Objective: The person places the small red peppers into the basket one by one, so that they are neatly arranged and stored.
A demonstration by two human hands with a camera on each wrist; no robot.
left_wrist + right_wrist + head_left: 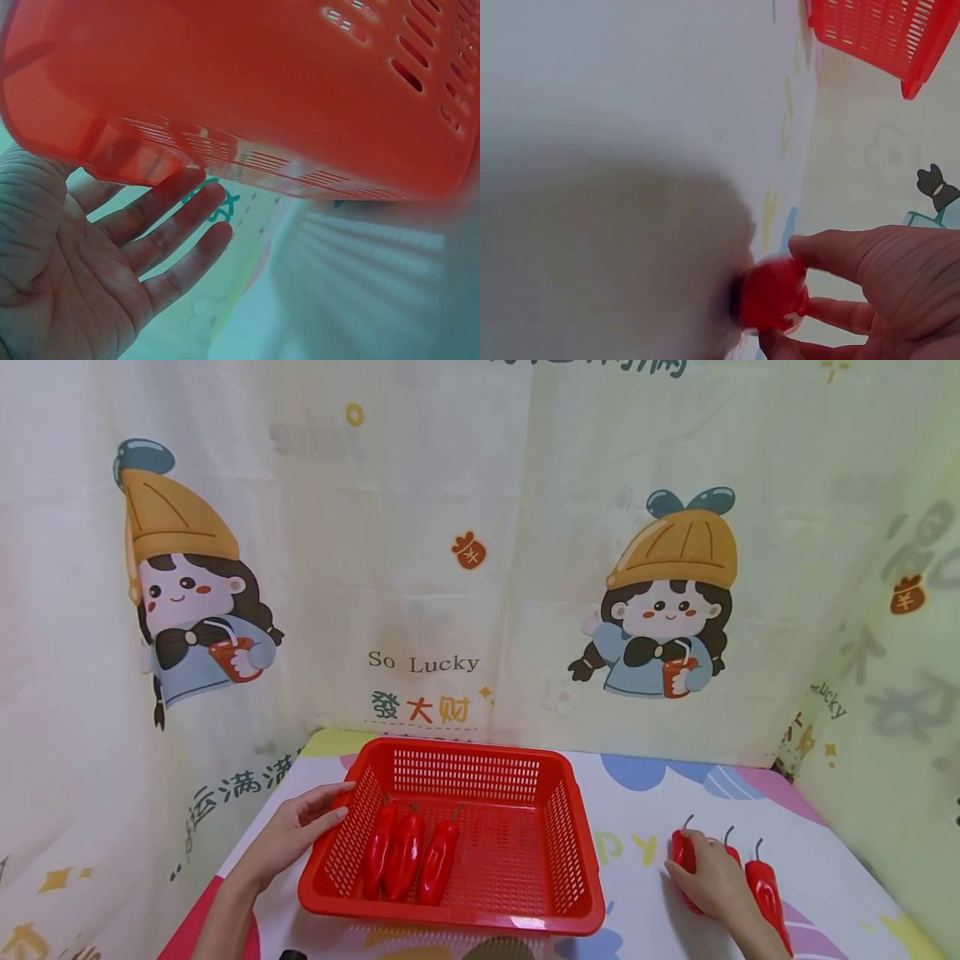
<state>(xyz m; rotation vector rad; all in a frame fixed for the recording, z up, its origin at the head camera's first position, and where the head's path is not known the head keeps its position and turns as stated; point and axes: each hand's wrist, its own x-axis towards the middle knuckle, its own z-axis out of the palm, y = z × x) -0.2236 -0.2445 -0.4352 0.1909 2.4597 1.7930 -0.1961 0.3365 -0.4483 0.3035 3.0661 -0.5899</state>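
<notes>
A red plastic basket [517,920] stands on the table with three red chili peppers [438,862] lying side by side in its left half. At its left side, my left hand [288,835] rests against the rim with relaxed, nearly straight fingers. In the left wrist view, those fingers [169,229] lie along the outside of the basket wall. Over to the right, three more red peppers lie in a row, stems away from me. My right hand [712,877] pinches the leftmost pepper [683,852] and partly covers the middle one. The rightmost pepper [763,889] lies beside the hand.
The patterned white table [630,827] extends between basket and right hand. Printed cloth [517,635] hangs upright behind the table and along both sides. A small black object [292,955] shows at the lower edge, in front of the basket.
</notes>
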